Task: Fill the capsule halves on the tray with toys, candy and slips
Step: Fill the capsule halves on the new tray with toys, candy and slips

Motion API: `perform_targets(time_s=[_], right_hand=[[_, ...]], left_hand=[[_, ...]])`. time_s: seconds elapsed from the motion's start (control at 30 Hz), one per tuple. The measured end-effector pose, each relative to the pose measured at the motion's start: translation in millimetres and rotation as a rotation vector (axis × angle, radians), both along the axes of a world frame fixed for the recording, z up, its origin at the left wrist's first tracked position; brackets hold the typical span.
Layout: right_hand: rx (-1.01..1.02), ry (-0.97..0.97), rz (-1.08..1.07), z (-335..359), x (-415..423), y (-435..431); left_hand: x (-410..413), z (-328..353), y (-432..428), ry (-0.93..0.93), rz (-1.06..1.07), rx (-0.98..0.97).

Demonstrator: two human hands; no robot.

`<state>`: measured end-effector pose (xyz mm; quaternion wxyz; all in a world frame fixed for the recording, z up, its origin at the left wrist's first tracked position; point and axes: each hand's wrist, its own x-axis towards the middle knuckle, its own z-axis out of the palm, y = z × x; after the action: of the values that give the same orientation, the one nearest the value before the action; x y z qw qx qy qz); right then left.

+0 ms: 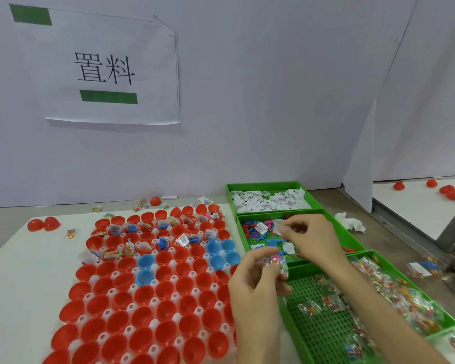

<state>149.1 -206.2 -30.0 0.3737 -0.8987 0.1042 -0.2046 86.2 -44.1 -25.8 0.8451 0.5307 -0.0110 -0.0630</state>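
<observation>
1. The left hand [258, 285] hovers at the right edge of the tray. Its fingers are curled, and its thumb and fingertips pinch a clear candy packet [275, 264].
2. The right hand [313, 237] is over the green toy bin [347, 237], thumb and forefinger pinching a small white paper slip [279, 227]. Blur hides whether it holds anything more.
3. The white tray [128, 330] lies on the counter, packed with red capsule halves [142, 295] and a few blue capsule halves [145, 261]. Only the filled halves [163, 243] in the far rows hold toys, candy and slips. The near rows look empty, so most of the work seems to remain.
4. The packet is probably light, crinkly and slick, so a pinch across its middle should hold better than one at a corner.
5. The slip is likely limp and nearly weightless. It is best held by one edge and released low inside a cup.
6. The halves look thin and loosely seated, so dropping items in should unsettle them less than pressing.
</observation>
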Motion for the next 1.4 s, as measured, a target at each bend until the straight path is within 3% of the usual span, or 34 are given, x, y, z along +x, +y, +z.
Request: perform_targets(time_s=[0.27,0.37,0.47,0.63,0.9,0.97,1.1,1.17,1.27,1.33,1.4], right_hand=[[0.096,-0.190,-0.040,-1,-41,-3],[0.138,-0.372,0.051,8,-52,4],[-0.003,-0.509,0.229,21,-60,18],[-0.125,-0.462,0.409,26,-67,29],[-0.145,-0.371,0.438,28,-71,24],[-0.096,-0.327,0.468,30,-71,24],[0.193,-0.195,0.471,34,-70,13],[0.103,-0.016,0.419,34,-69,-4],[-0.233,0.419,0.435,27,-70,-24],[-0.264,0.592,0.450,21,-69,-26],[-0.256,0.638,0.446,16,-67,-25]], left_hand=[[-1,0,-1,-0.004,0.003,-0.038],[1,0,0,0.012,0.006,-0.041],[3,1,0,0.008,-0.002,-0.053],[3,-2,4,0.013,-0.001,-0.091],[2,0,1,0.061,-0.002,-0.186],[0,0,2,0.022,0.009,-0.152],[3,-4,4,0.035,0.028,-0.131],[5,-5,5,0.039,0.033,-0.128],[5,-6,5,0.024,0.045,-0.120],[5,-7,5,0.014,0.048,-0.109],[5,-8,4,0.007,0.051,-0.099]])
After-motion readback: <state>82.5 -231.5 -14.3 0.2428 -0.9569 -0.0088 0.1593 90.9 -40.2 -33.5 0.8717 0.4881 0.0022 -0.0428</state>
